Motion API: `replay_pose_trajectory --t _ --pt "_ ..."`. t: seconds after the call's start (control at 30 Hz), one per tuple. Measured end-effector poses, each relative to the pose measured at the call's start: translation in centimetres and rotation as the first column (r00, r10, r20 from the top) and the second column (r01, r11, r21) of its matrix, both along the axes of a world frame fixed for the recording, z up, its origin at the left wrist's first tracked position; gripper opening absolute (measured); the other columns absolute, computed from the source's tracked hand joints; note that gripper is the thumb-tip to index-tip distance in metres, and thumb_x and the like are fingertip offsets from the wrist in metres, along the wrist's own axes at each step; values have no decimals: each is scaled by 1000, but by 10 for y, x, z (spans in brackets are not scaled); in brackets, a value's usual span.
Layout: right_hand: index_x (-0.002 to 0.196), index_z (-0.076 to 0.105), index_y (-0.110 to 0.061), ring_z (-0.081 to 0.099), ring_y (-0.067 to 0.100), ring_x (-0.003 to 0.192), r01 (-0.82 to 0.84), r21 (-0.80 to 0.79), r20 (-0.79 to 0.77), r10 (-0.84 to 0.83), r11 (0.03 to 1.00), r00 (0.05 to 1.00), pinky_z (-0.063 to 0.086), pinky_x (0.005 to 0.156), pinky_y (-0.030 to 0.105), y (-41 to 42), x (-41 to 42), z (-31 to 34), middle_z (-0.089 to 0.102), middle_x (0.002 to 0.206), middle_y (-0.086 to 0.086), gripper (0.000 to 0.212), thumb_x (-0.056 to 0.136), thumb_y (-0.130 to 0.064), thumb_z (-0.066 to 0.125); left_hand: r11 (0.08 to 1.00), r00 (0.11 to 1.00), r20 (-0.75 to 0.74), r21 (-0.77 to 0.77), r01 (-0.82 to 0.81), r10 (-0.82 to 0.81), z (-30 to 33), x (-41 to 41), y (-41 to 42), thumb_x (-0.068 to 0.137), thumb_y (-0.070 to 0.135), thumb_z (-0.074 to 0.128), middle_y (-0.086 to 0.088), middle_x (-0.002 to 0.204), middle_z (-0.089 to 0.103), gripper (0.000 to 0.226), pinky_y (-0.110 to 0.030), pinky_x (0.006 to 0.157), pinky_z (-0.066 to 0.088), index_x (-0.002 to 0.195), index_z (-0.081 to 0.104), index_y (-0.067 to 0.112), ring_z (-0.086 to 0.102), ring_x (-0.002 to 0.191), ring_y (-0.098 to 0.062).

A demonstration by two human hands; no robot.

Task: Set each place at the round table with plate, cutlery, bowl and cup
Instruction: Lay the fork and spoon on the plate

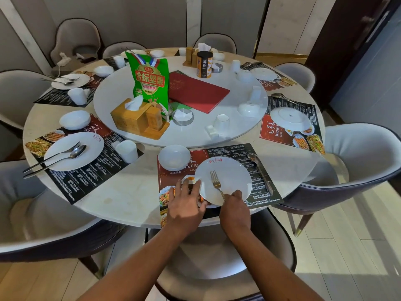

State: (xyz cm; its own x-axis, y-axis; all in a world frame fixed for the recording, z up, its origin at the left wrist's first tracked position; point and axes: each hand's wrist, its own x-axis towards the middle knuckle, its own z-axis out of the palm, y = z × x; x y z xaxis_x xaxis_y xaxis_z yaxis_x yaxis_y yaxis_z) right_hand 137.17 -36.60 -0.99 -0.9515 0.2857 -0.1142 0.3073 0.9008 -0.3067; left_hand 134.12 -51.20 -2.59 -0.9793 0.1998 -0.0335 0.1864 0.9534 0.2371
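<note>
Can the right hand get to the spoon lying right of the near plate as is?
Probably yes: the spoon lies bare on the placemat just beyond the right hand, nothing between, though that hand now pinches the fork.

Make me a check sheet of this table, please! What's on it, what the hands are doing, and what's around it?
Surface: round table with a white turntable in the middle and printed mats at the places.
Job's things: near place has a plate, a fork on it, a bowl and a spoon on the mat beside the plate; no cup there. Spare cups stand on the turntable.
Clutter: green snack bag, tissue box, red menu, tin.
Hands: left hand holds the plate's rim; right hand pinches the fork's handle.
Cables: nothing seen.
Surroundings: grey chairs around the table, a dark door at the right.
</note>
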Motion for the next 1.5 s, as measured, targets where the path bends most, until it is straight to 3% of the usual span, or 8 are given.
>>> replay_pose_trajectory --t 0.3,0.47,0.6,0.77,0.93,1.07,1.23,1.5 --pt "121 64 -13 66 24 100 -10 -43 -5 10 999 1000 56 86 31 10 -1 -2 53 119 8 23 99 -18 58 999 1000 10 23 24 -24 1 -1 11 98 57 42 -9 165 18 71 -51 124 8 158 14 33 9 153 -32" --pt "119 65 -18 66 21 95 1 -20 -63 -2 1000 998 54 78 29 18 -1 -1 55 116 4 28 100 -35 54 999 1000 -6 31 24 -24 -2 0 16 97 59 40 -9 164 23 70 -52 124 13 158 17 33 12 153 -31" --pt "124 63 -20 66 22 101 39 1 -95 -39 999 995 52 79 33 47 -13 5 56 124 4 37 100 -44 50 1000 999 -48 28 -2 3 0 -5 25 99 61 32 -9 163 26 67 -50 124 12 158 20 31 17 152 -31" --pt "119 67 -23 63 23 104 134 2 -93 -133 991 987 54 80 37 98 -40 7 61 119 2 28 97 -37 57 999 998 -55 17 -29 30 5 -15 45 100 60 32 -8 164 24 66 -50 123 12 158 21 30 16 152 -32" --pt "127 59 -20 52 27 109 110 56 13 -111 992 994 49 80 40 141 -69 0 56 116 6 33 96 -20 49 996 995 -44 48 -82 84 1 -21 63 96 58 40 -10 159 32 68 -55 122 20 156 28 29 23 149 -35" --pt "134 52 -17 56 29 108 53 22 41 -54 998 998 49 85 41 155 -91 -9 56 118 9 36 98 -15 45 992 990 -65 39 -122 125 1 -21 70 94 57 33 -11 156 35 67 -55 119 25 154 32 27 28 146 -35" --pt "127 57 -14 64 27 100 10 72 23 -11 997 1000 51 83 37 162 -109 -14 63 111 8 29 100 -11 45 981 982 9 31 -190 189 7 -22 72 100 56 36 -6 165 18 66 -48 125 8 158 17 33 9 153 -29" --pt "125 55 -16 61 32 105 177 -189 -77 -195 966 978 47 88 42 154 -82 -10 60 116 9 33 94 -11 49 975 975 27 10 -222 222 1 -10 71 100 59 31 -7 164 20 66 -50 125 11 158 15 33 10 153 -30"
